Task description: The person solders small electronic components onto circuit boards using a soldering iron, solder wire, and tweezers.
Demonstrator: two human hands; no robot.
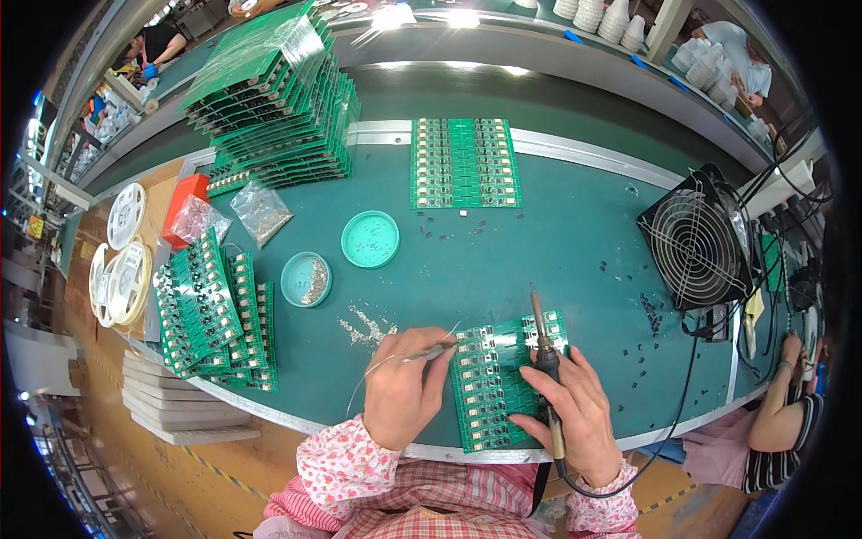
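Note:
A green circuit board panel (492, 388) with rows of small parts lies at the table's near edge between my hands. My right hand (579, 409) is closed around a soldering iron (549, 359), its tip pointing away from me above the panel's far right part. The fingers rest over the panel's right side. My left hand (404, 382) is at the panel's left edge, pinching a thin grey metal tool that looks like tweezers (426, 353). A thin silvery wire (363, 381), like solder wire, also runs through these fingers. Whether the wire touches the panel I cannot tell.
Small pale parts (366, 325) lie beyond my left hand, near two turquoise dishes (370, 239) (297, 261). Board stacks (269, 108) (215, 314) stand left. Another panel (465, 162) lies at the back. A black fan (696, 238) and scattered black parts (651, 314) are right, near a co-worker's arm (777, 409).

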